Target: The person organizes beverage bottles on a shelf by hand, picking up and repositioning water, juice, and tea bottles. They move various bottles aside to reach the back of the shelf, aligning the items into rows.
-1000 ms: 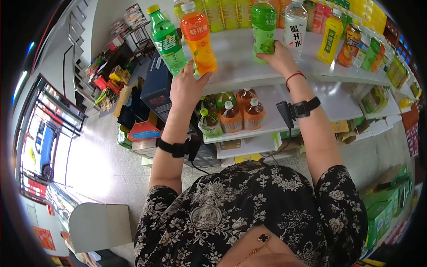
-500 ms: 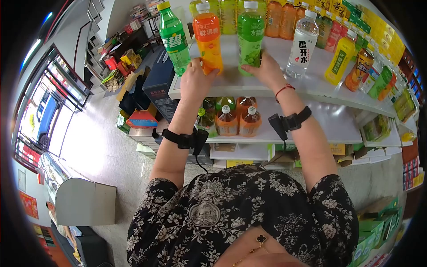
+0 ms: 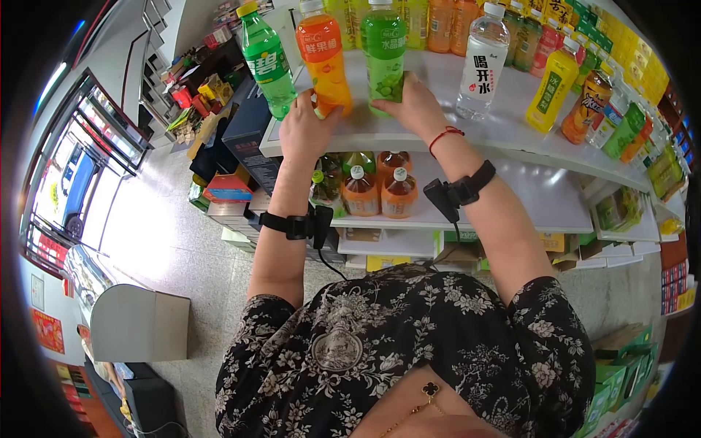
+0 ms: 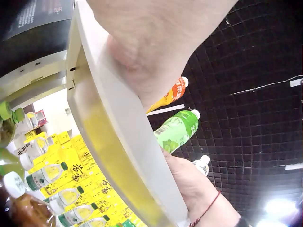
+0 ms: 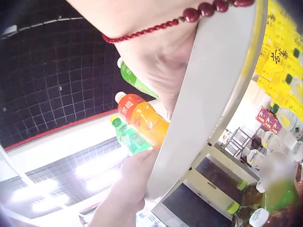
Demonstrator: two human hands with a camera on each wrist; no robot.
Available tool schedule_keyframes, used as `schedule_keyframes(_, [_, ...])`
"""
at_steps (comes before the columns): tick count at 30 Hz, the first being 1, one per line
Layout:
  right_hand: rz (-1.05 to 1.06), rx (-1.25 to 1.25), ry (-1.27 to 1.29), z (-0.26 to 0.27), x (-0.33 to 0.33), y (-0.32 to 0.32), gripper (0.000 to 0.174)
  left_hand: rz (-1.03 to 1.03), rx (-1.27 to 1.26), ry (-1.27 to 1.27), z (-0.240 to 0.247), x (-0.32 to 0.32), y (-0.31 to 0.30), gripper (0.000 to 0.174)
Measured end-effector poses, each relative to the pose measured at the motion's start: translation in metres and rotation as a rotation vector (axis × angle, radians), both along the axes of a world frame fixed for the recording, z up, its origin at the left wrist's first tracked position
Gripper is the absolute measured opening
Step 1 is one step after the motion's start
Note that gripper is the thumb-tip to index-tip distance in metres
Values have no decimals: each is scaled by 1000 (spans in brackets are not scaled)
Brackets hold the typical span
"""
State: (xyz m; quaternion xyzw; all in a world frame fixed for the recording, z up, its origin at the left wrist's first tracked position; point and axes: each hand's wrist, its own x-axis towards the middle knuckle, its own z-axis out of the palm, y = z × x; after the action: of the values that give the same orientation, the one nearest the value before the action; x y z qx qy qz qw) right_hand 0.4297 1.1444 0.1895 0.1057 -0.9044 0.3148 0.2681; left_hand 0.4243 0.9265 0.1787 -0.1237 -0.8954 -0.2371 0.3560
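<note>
On the upper shelf, my right hand holds the lower part of a green grape drink bottle, thumb across its front and fingers at its right side. Left of it an orange drink bottle stands upright, with the thumb and fingers of my left hand about its base. A green Sprite bottle with a yellow cap stands just beyond that hand at the left end. In the left wrist view, the shelf edge and my wrist hide the lower part of the orange bottle.
A clear water bottle stands right of my right hand, then a yellow drink bottle and several more. Rows of bottles fill the back. Orange tea bottles sit on the shelf below. A dark box is stacked beside the shelf's left end.
My right hand has brought the green grape drink bottle leftward, closer to the orange one and away from the clear water bottle. My left hand has stayed at the orange bottle's base.
</note>
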Motion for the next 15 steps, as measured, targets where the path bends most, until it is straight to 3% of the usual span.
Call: schedule_keyframes(15, [-7,20,-40,2,5,-6,70,46,-30,-1,1,0,-1,61])
